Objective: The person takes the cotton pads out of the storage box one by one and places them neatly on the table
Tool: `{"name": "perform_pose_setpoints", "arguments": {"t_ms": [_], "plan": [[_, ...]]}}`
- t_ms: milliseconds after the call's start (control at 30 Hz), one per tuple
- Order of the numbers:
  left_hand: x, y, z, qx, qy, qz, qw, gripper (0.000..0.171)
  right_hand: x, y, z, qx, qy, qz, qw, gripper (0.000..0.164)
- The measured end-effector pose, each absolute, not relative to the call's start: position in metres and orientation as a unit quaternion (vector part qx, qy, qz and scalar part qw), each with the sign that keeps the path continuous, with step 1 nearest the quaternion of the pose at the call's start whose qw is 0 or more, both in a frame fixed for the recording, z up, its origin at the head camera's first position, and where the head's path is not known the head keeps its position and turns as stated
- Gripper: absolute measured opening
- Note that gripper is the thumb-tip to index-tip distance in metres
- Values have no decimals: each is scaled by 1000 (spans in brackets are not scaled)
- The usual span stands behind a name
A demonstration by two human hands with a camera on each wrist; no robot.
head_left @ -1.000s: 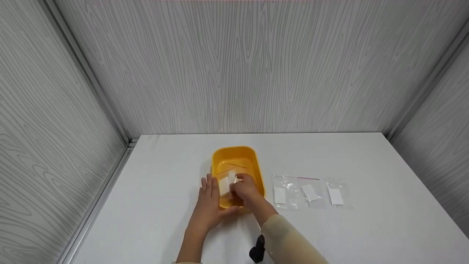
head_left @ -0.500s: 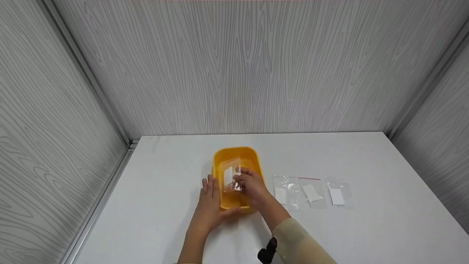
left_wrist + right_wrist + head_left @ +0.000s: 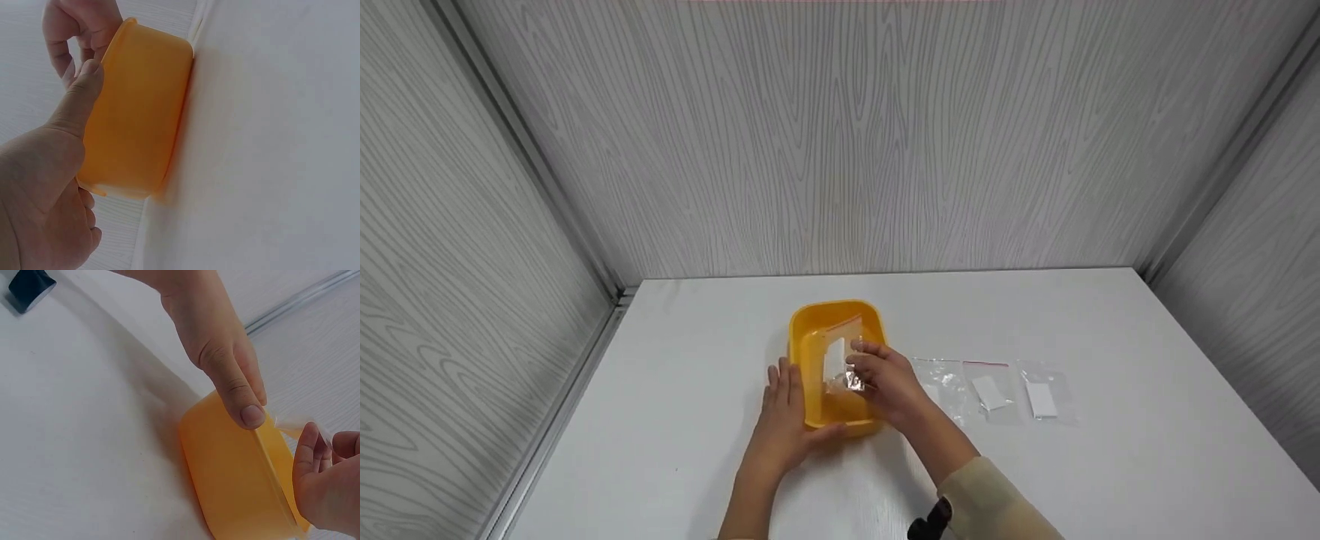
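Observation:
My right hand point(image 3: 891, 384) pinches the right edge of a clear zip bag point(image 3: 834, 358) with a white flat piece inside. The bag hangs tilted over the yellow bin point(image 3: 840, 304), its red-edged top pointing up. In the right wrist view, curled fingertips of that hand point(image 3: 329, 489) hold the see-through film beside the rim. My left hand point(image 3: 781, 433) rests against the bin's near left corner. Its straight fingers lie along the left side and its thumb point(image 3: 76, 107) along the near rim. Part of the bin's inside is hidden by the bag and right hand.
Several similar items are not loose elsewhere; three clear bags with white pieces lie right of the bin: a left one point(image 3: 952, 379), a middle one point(image 3: 988, 392) and a right one point(image 3: 1042, 401). Wood-patterned panels point(image 3: 840, 150) border the white table point(image 3: 697, 360).
The right hand has lifted the clear zip bag from the bin's floor and moved it slightly right. The left hand stays at the bin's corner.

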State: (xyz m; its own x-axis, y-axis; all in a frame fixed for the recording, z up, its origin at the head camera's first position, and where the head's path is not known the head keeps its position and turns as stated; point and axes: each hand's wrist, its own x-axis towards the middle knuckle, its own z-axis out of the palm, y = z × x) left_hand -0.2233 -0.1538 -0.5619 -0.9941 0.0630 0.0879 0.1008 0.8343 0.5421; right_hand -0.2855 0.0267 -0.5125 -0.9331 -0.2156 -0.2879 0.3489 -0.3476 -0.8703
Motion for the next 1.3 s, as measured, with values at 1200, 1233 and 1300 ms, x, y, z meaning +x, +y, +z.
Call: {"name": "perform_pose_setpoints", "arguments": {"t_ms": [1200,1233,1300], "plan": [[-225,-154,-564,-49,-955,-290,32,130,-274,112,-501,97,552,-818,128,35],[-225,-154,-564,-46,-956,-289,29,131,-275,114,-501,97,551,-819,129,36],[-225,-154,-564,-42,-956,-290,25,132,-275,120,-501,96,547,-822,128,38]]}}
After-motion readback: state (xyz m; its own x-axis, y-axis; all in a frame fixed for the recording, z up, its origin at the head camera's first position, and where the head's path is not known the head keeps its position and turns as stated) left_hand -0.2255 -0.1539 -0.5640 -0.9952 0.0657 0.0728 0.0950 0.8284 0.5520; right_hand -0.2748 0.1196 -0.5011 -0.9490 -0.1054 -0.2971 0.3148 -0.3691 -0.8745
